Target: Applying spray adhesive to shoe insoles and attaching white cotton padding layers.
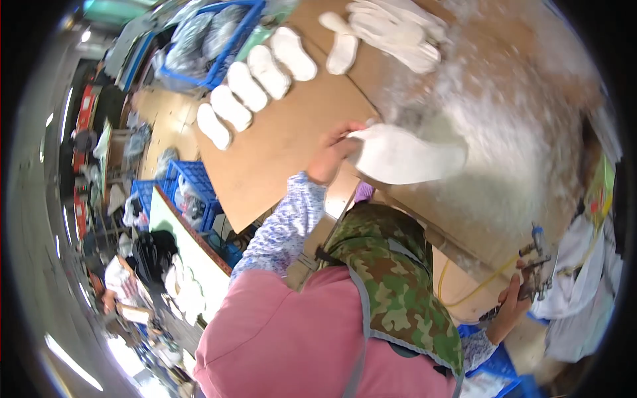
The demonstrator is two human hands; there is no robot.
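Observation:
My left hand (pixel 332 154) is closed on the near end of a white insole (pixel 411 156), fingers at its left edge. The insole is held over the board, its far end pointing right. Low at the right, my right hand (pixel 508 306) grips a metal spray gun (pixel 535 270), with a yellow hose (pixel 481 289) beside it. Several white insoles (pixel 267 71) lie in a slanting row on the brown board (pixel 285 142), left of and beyond my left hand. Farther back is a pile of more white insoles (pixel 398 33), with one insole (pixel 342 52) at its left.
White residue (pixel 504 142) coats the right part of the work surface. A blue crate (pixel 215 43) with plastic-wrapped goods stands at the far left, and other blue crates (pixel 196 182) sit lower. White cloth (pixel 577 265) hangs at the right. Camouflage fabric (pixel 405 278) covers my front.

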